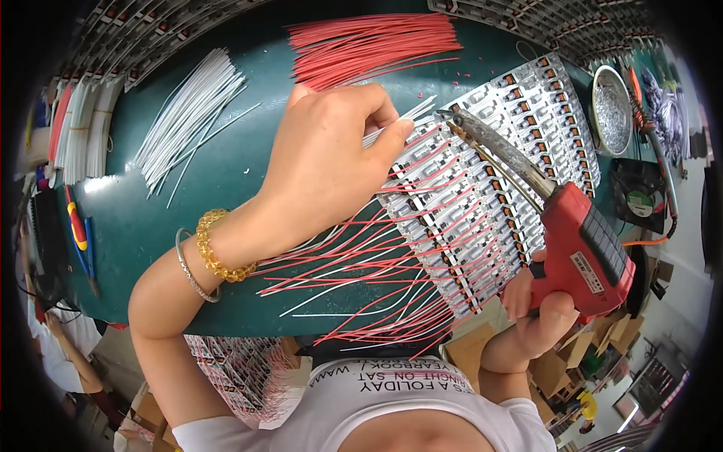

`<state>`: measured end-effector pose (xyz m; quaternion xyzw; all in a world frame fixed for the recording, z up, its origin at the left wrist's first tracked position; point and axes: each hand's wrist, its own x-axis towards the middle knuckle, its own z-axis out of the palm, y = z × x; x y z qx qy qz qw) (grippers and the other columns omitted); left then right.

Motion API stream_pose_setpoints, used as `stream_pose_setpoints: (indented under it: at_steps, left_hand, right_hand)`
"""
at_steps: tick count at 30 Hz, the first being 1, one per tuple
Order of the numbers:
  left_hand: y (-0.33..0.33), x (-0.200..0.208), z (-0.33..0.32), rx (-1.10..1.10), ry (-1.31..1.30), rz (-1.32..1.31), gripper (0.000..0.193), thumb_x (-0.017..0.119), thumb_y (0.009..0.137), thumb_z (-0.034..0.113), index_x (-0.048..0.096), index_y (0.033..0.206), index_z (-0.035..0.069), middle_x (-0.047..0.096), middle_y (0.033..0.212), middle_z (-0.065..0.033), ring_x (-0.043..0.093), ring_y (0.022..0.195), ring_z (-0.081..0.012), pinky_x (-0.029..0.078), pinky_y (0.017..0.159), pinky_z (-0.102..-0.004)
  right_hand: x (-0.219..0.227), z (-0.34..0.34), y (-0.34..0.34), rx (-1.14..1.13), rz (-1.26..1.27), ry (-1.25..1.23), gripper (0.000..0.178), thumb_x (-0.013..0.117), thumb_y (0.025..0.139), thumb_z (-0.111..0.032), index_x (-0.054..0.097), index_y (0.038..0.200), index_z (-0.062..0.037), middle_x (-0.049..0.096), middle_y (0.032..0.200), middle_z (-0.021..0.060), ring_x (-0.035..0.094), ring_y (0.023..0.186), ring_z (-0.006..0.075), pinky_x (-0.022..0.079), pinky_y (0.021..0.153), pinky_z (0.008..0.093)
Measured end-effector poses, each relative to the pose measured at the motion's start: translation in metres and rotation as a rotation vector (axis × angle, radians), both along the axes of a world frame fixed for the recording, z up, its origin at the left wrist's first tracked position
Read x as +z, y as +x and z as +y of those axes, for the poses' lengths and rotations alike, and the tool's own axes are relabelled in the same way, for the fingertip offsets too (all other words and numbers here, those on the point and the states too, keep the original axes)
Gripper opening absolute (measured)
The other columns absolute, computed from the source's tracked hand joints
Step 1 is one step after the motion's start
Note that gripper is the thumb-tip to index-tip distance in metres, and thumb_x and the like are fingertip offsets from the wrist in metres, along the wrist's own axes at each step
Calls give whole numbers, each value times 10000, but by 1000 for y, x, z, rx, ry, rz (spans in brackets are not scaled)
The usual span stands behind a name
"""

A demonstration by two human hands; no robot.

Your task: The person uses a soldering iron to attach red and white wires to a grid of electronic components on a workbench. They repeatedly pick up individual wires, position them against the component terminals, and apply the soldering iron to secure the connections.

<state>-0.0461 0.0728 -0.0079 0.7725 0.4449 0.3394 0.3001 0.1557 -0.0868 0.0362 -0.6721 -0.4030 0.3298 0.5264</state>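
Head view: I've got the left hand (331, 143) pinching white wires (423, 107) in its fingertips, right hand (544, 307) wrapped round a red soldering gun (584, 245), tip near the wire ends at the circuit-board panel (504, 207). Red and white leads (376, 279) trail left off it, over the green table (135, 256).

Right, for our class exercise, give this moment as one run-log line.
left hand: pinching white wires | right hand: holding red soldering gun | gun tip: near white wires | red wire bundle: on green tabletop
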Motion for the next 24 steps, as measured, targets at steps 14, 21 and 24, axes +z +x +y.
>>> stream_pose_setpoints:
  at_steps: [14,21,24]
  left_hand:
    - [3,8,1,18,-170,22,191,659,790,160,618,706,-7,559,553,-20,392,490,-67,319,457,-244]
    - [2,10,2,21,-225,-1,168,665,801,151,642,744,-5,592,598,-9,444,533,-50,356,490,-222]
    - [3,8,-3,75,-313,-294,135,669,808,126,661,790,-7,629,654,-19,521,600,-48,406,548,-210]
  right_hand:
    - [-5,-4,7,67,24,84,821,559,828,-548,365,1184,166,420,460,-1,396,348,93,342,381,221]
    - [-4,-8,1,23,84,86,839,570,811,-563,361,1190,156,421,456,-4,400,349,95,357,390,225]
    - [-6,-13,5,28,74,82,837,570,810,-566,363,1187,153,420,453,-5,400,348,95,357,387,227]
